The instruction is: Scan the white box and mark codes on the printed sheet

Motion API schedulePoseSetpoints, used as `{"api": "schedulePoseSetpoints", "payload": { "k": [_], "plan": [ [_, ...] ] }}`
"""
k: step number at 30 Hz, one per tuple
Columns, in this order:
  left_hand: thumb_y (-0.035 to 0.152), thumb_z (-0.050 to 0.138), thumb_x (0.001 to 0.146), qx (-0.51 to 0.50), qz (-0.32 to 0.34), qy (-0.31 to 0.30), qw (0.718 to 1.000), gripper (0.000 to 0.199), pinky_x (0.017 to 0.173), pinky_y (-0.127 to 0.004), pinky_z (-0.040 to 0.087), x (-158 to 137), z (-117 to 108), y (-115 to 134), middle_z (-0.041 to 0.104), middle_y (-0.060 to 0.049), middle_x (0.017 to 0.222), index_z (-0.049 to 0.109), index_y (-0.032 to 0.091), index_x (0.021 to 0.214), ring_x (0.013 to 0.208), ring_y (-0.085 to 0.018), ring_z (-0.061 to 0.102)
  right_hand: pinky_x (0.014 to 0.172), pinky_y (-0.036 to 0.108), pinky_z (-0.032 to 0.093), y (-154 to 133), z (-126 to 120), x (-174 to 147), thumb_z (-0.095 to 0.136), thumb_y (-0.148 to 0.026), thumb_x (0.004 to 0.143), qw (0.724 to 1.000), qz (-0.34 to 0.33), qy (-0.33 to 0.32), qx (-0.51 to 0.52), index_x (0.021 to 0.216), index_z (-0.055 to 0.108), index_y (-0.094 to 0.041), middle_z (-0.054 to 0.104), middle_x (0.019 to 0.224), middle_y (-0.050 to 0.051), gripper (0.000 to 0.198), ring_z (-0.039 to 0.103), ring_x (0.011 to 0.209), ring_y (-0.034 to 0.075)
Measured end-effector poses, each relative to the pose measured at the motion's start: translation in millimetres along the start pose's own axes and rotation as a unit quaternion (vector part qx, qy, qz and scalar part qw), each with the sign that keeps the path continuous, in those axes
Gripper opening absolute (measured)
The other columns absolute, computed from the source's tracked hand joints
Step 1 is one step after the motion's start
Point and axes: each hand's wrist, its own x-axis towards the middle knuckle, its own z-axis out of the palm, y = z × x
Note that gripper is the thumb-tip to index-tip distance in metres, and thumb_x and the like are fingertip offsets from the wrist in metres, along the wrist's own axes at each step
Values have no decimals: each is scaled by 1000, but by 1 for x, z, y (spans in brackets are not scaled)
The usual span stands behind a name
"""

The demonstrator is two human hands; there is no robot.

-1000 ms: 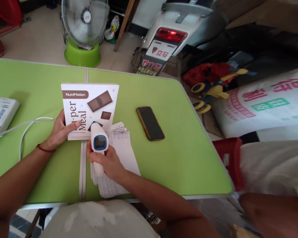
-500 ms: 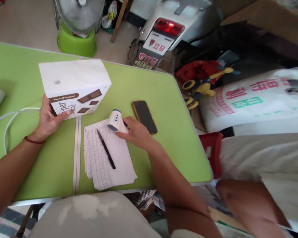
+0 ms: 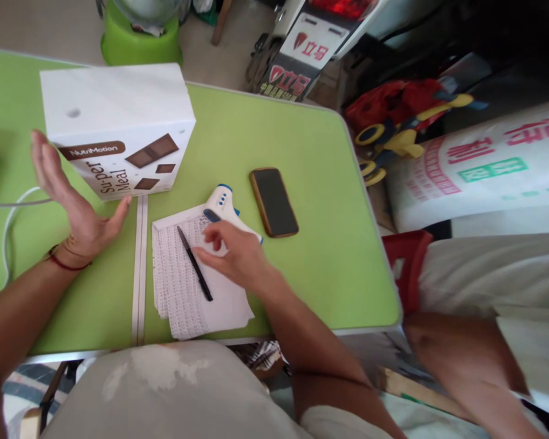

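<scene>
My left hand point(image 3: 80, 207) is open, fingers stretched out, at the lower left corner of a white NutriMotion box point(image 3: 119, 100); whether it touches the box I cannot tell. Brown bars are printed on the box's front. My right hand point(image 3: 233, 250) hovers over the papers with thumb and fingers apart, holding nothing. Just beyond it lies a white and blue infrared thermometer point(image 3: 229, 210), partly hidden by the hand. A black pen point(image 3: 195, 263) rests slantwise on the handwritten sheets of paper point(image 3: 178, 305). To the right of the thermometer lies a phone point(image 3: 274, 202) in a brownish case.
Everything lies on a green folding table point(image 3: 338, 268) with a seam on its left half. A white cable point(image 3: 10, 225) runs along the left. Behind stand a green stool point(image 3: 139, 42) and a scooter point(image 3: 311, 49). Another person's leg point(image 3: 457, 353) is at the right.
My right hand has let go of the thermometer, which now lies on the table, and has drawn back over the papers. My left hand has opened from its hold on the box.
</scene>
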Motion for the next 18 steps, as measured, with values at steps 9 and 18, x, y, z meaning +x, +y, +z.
{"api": "schedulePoseSetpoints", "payload": {
  "k": [9, 18],
  "plan": [
    [43, 64, 95, -110, 138, -279, 944, 27, 94, -50, 49, -13, 1, 17, 66, -9, 116, 60, 28, 117, 108, -29, 62, 67, 33, 46, -8, 21, 1, 50, -24, 91, 996, -43, -42, 66, 111, 68, -24, 69, 84, 5, 27, 57, 69, 18],
    [53, 51, 100, -141, 140, -377, 905, 37, 100, -52, 49, -15, 18, 8, 65, -14, 120, 69, 21, 107, 115, -32, 56, 73, 38, 51, -5, 25, 5, 79, -50, 73, 918, 65, 38, 389, 110, 60, -30, 57, 80, -1, 47, 55, 73, 18]
  ]
}}
